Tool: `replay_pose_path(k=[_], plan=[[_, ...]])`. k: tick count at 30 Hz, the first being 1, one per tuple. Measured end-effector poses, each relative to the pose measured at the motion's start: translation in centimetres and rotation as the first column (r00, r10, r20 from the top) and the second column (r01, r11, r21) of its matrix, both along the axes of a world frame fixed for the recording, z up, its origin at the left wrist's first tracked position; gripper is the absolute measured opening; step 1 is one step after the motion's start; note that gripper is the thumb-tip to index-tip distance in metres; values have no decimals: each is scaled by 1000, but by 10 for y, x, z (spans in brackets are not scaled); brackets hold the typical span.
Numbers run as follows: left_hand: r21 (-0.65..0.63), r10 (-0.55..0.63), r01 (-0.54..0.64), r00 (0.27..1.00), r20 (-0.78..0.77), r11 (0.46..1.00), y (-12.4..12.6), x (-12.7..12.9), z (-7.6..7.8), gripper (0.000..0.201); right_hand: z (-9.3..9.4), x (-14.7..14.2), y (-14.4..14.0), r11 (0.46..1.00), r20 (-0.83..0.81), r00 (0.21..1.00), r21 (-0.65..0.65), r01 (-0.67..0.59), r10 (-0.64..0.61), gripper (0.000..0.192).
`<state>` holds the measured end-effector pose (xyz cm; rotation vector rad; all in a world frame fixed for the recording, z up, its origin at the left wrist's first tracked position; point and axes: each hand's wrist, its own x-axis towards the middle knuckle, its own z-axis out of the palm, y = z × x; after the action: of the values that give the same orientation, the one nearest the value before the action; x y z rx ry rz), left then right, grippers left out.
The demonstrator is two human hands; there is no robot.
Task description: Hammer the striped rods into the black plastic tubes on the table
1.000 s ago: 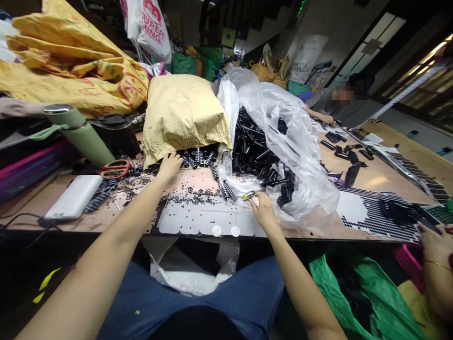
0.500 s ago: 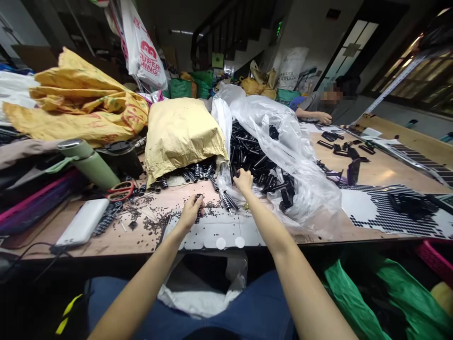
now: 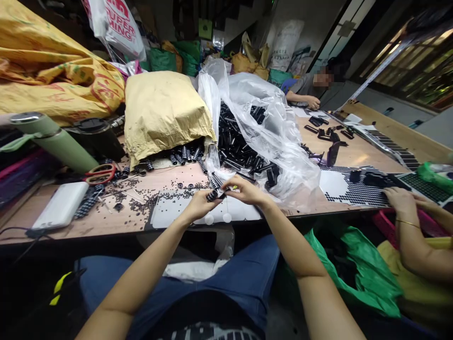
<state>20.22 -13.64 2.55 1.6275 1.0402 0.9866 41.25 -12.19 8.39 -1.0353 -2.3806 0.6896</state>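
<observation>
Left hand [image 3: 200, 206]: fingers pinch a black ribbed piece [image 3: 211, 195], long axis running near-left to far-right, above the table [image 3: 106, 222] edge.
Right hand [image 3: 244, 191]: fingers closed on a thin part meeting that piece.
Change: half a second ago the right hand reached into the clear bag [image 3: 283, 141]; now both hands meet.
Writing: white bag [image 3: 115, 21] reads "SUPER", partly cut.

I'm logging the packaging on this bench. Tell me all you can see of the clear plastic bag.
The clear plastic bag is thin, glossy, crumpled film, lying open on the wooden table, right of the tan paper sack. Its mouth faces the person, and small black tubes fill and spill from it. One flap stands up beside the sack; the rest drapes right over a dotted sheet. The right hand is just before its mouth; whether they touch is unclear.
</observation>
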Motion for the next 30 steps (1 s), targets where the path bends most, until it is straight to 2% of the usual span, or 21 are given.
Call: replay_pose_path(k=[1, 3, 4, 5, 8, 11, 14, 16, 17, 19, 21, 23, 24, 26, 30], plan=[[-135, 34, -27, 998, 53, 990, -1, 1, -1, 29, -2, -10, -6, 997, -23, 998, 57, 54, -52, 43], [-355, 167, -113, 978, 126, 928, -5, 1, -2, 34, -12, -31, -18, 976, -17, 988, 157, 153, -153, 87], [-415, 208, -133, 968, 142, 900, -7, 0, -2, 37, -18, -40, -24, 968, 13, 984, 183, 172, -177, 103], [-442, 222, -132, 962, 156, 887, -10, -1, -2, 38, -25, -48, -28, 964, 45, 981, 196, 178, -191, 110], [-420, 219, -83, 932, 287, 904, -15, -5, 0, 44, -43, -59, -36, 947, 32, 968, 215, 238, -251, 108], [-406, 241, -36, 850, 468, 913, -18, -10, 3, 49, -53, -56, -40, 939, -44, 954, 165, 301, -298, 110], [-388, 229, -24, 840, 492, 921, -17, -15, 2, 48, -57, -49, -46, 947, -89, 949, 90, 309, -301, 113], [-322, 222, -95, 895, 388, 942, -14, -17, -4, 47, -61, -46, -51, 952, -101, 952, 71, 296, -289, 114], [-246, 228, -160, 932, 282, 956, -12, -18, -10, 46, -64, -45, -52, 951, -91, 950, 62, 304, -298, 114], [6, 283, -283, 959, -23, 959, -11, -22, -27, 41, -73, -40, -54, 927, -25, 928, 29, 373, -373, 112], [273, 370, -288, 871, -325, 918, -15, -30, -48, 37, -83, -31, -55, 875, 91, 872, -4, 483, -481, 110], [411, 432, -236, 756, -492, 881, -26, -42, -66, 35, -93, -21, -57, 827, 205, 811, -17, 562, -547, 106], [439, 445, -220, 732, -516, 871, -33, -49, -72, 34, -96, -17, -58, 813, 247, 791, -18, 582, -560, 104], [459, 449, -226, 763, -466, 859, -45, -64, -74, 30, -100, -11, -62, 799, 304, 762, -5, 601, -572, 100], [454, 387, -232, 877, -285, 860, -46, -74, -52, 21, -97, -12, -65, 777, 393, 701, 59, 627, -595, 100]])
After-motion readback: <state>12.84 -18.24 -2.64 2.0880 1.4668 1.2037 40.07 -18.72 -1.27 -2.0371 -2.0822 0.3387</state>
